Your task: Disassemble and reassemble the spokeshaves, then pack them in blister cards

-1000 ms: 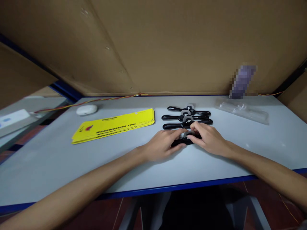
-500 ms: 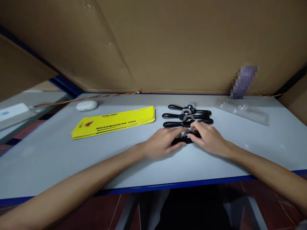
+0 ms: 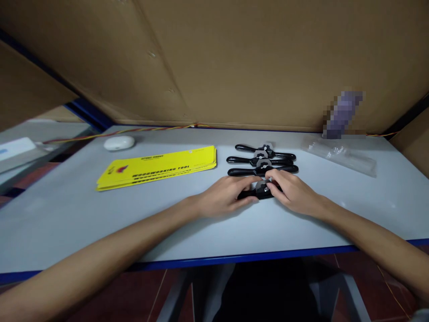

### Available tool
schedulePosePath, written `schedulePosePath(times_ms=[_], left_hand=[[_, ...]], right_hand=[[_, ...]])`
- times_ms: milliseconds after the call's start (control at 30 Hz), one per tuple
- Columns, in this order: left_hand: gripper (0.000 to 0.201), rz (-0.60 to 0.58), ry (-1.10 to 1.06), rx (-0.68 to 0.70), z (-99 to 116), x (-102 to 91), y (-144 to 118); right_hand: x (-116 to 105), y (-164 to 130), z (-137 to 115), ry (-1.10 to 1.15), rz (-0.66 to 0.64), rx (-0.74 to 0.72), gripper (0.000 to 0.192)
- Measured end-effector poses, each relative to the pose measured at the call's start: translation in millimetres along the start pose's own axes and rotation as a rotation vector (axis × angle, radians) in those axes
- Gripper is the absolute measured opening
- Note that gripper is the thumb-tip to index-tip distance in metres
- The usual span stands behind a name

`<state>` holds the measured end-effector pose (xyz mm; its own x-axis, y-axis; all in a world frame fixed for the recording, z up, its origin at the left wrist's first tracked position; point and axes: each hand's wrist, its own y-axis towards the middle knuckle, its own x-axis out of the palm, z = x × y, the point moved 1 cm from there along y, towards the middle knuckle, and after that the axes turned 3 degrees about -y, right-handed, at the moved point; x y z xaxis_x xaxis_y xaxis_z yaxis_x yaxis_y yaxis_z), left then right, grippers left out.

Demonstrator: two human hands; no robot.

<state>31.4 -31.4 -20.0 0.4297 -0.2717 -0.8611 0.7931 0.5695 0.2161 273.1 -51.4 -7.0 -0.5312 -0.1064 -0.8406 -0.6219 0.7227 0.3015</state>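
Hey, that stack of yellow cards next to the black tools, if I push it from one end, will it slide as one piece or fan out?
The yellow cards lie flat and already look slightly offset at the edges, so they would probably fan apart. They look thin, so likely light and bendy when lifted by one end. The table looks smooth, so they should slide easily.

Yellow cards (image 3: pixel 157 166) are lying left on the table (image 3: pixel 67 214); a white case (image 3: pixel 119 142) is sitting far left, clear plastic packaging (image 3: pixel 338 154) far right.
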Motion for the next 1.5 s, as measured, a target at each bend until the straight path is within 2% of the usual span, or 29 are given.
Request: schedulePosePath(times_ms=[167, 367, 567, 633, 767, 900, 1133, 1500], left_hand=[[0.046, -0.014, -0.048, -0.013, 0.0, -3.0, 1.4], [0.039, -0.058, -0.133, -0.026, -1.9, -9.4, 4.1], [0.034, 0.013, -0.108, 0.023, -0.3, -6.6, 3.3], [0.033, 0.033, -0.076, 0.029, 1.5, -5.1, 2.5], [0.032, 0.049, -0.006, 0.050, 5.0, -4.3, 0.8], [0.032, 0.053, 0.091, 0.025, 4.1, -4.9, -0.7], [0.033, 0.079, 0.123, 0.020, 1.0, -3.0, -0.7], [0.028, 0.095, 0.120, 0.033, 0.5, -0.8, -1.7]], right_hand=[[2.8, -0.6, 2.6, -0.029, 0.006, -0.031, 0.027], [0.1, -3.3, 3.0, -0.088, -0.033, -0.135, 0.033], [-4.3, -5.7, 1.4, -0.124, -0.056, -0.200, 0.032], [-3.0, -6.2, 1.8, -0.163, -0.024, -0.243, 0.030], [0.8, -6.2, 3.5, -0.247, 0.121, -0.336, 0.027], [1.1, -4.5, 4.0, -0.252, 0.212, -0.404, 0.023], [-3.7, -2.4, 0.9, -0.323, 0.148, -0.379, 0.025], [7.8, -6.9, 1.3, -0.395, 0.156, -0.395, 0.026]])
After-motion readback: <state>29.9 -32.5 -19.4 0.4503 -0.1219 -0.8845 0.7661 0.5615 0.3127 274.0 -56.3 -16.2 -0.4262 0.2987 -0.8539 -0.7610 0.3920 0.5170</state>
